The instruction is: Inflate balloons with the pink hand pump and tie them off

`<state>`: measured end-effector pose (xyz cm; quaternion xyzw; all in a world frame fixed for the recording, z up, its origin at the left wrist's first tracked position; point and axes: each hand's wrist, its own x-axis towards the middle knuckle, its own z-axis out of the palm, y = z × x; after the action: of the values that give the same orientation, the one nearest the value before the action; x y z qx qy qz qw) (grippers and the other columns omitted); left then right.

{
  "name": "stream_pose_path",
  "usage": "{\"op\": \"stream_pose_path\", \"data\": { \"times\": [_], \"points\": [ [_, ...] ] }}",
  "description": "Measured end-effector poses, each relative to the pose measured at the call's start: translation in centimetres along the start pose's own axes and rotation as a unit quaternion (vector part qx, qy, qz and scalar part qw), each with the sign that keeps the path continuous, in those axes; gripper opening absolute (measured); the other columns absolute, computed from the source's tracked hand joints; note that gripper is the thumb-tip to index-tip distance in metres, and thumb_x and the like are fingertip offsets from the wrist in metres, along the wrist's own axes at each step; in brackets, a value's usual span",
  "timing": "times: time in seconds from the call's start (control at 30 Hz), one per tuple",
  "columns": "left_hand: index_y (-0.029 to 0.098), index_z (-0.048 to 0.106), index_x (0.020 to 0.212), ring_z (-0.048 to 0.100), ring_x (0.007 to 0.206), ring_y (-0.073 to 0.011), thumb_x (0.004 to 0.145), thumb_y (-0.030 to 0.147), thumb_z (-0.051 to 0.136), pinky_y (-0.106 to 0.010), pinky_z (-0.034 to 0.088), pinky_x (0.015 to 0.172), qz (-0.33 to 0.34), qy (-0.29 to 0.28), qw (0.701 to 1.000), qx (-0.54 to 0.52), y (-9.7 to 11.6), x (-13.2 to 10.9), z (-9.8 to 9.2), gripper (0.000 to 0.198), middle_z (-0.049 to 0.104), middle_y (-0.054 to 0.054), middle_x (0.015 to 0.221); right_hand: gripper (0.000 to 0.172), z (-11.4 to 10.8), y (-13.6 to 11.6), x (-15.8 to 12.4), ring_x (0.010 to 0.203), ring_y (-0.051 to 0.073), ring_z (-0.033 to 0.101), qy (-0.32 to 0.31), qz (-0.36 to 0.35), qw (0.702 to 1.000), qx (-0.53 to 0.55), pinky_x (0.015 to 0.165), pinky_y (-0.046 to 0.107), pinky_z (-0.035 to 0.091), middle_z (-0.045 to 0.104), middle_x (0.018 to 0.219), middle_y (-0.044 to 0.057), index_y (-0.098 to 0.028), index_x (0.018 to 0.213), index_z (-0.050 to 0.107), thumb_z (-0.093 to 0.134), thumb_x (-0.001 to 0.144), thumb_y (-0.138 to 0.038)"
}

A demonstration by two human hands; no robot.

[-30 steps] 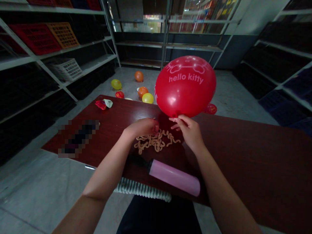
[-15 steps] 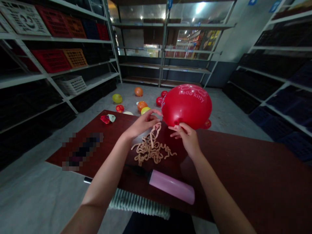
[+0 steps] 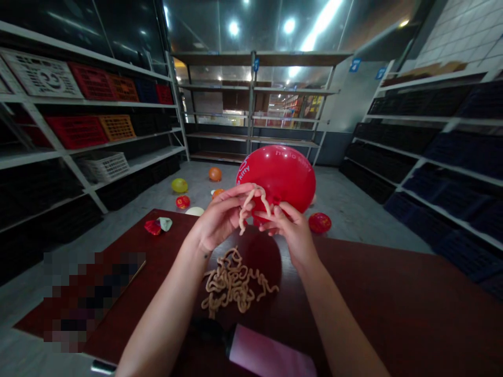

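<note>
An inflated red balloon [image 3: 281, 175] with white lettering is held up over the table. My right hand [image 3: 288, 228] pinches its neck from below. My left hand [image 3: 222, 214] holds a tan rubber band [image 3: 251, 199] looped against the balloon's neck, fingers closed on it. Below the hands a pile of tan rubber bands [image 3: 231, 283] lies on the dark red table [image 3: 393, 309]. A pink hand pump [image 3: 267, 358] with a black nozzle lies at the table's near edge.
Deflated red and pale balloons [image 3: 157, 226] lie at the table's far left corner. Several inflated balloons, yellow [image 3: 179, 185], orange [image 3: 215, 174] and red [image 3: 319, 222], sit on the grey floor beyond. Metal shelving with crates lines both sides and the back.
My left hand picked a rubber band from the pile and raised it to the balloon's neck. The view tilted upward, and the balloon now sits closer to both hands.
</note>
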<state>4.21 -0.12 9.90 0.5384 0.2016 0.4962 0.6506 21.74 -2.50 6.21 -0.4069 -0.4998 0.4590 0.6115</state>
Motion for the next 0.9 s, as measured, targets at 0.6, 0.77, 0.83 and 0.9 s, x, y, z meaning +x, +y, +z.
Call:
{"op": "stream_pose_path", "data": {
  "times": [0.6, 0.77, 0.83, 0.9],
  "points": [
    [0.022, 0.073, 0.113, 0.066, 0.110, -0.0198, 0.091, 0.011, 0.058, -0.038, 0.051, 0.101, 0.277, 0.036, 0.850, 0.446, -0.8, 0.3, -0.6, 0.029, 0.072, -0.007, 0.116, 0.040, -0.1, 1.9, 0.6, 0.057, 0.015, 0.070, -0.009, 0.033, 0.999, 0.006, 0.046, 0.020, 0.043, 0.077, 0.086, 0.008, -0.020, 0.083, 0.058, 0.068, 0.077, -0.059],
    [0.021, 0.070, 0.112, 0.065, 0.106, -0.0195, 0.091, 0.012, 0.061, -0.037, 0.051, 0.095, 0.333, 0.040, 0.784, 0.523, -0.8, 0.1, -0.8, 0.025, 0.071, -0.007, 0.111, 0.042, 0.6, 2.0, 0.2, 0.060, 0.016, 0.071, 0.013, 0.052, 0.998, 0.039, 0.050, 0.022, 0.051, 0.077, 0.084, 0.005, -0.022, 0.092, 0.060, 0.071, 0.074, -0.058],
    [0.020, 0.070, 0.105, 0.065, 0.101, -0.0203, 0.091, 0.016, 0.062, -0.036, 0.052, 0.090, 0.337, 0.036, 0.755, 0.562, -1.1, 0.2, -1.0, 0.016, 0.069, -0.008, 0.106, 0.042, 0.8, 2.0, -0.1, 0.063, 0.017, 0.072, 0.010, 0.061, 0.996, 0.058, 0.053, 0.024, 0.054, 0.076, 0.084, 0.004, -0.023, 0.093, 0.059, 0.071, 0.075, -0.058],
    [0.019, 0.070, 0.097, 0.063, 0.097, -0.0214, 0.091, 0.020, 0.063, -0.037, 0.052, 0.085, 0.328, 0.034, 0.721, 0.609, -1.3, 0.4, -1.2, 0.008, 0.067, -0.008, 0.103, 0.040, 1.0, 2.0, -0.3, 0.065, 0.018, 0.073, -0.002, 0.068, 0.995, 0.074, 0.056, 0.026, 0.057, 0.076, 0.085, 0.004, -0.024, 0.091, 0.057, 0.070, 0.076, -0.058]
  ]
}}
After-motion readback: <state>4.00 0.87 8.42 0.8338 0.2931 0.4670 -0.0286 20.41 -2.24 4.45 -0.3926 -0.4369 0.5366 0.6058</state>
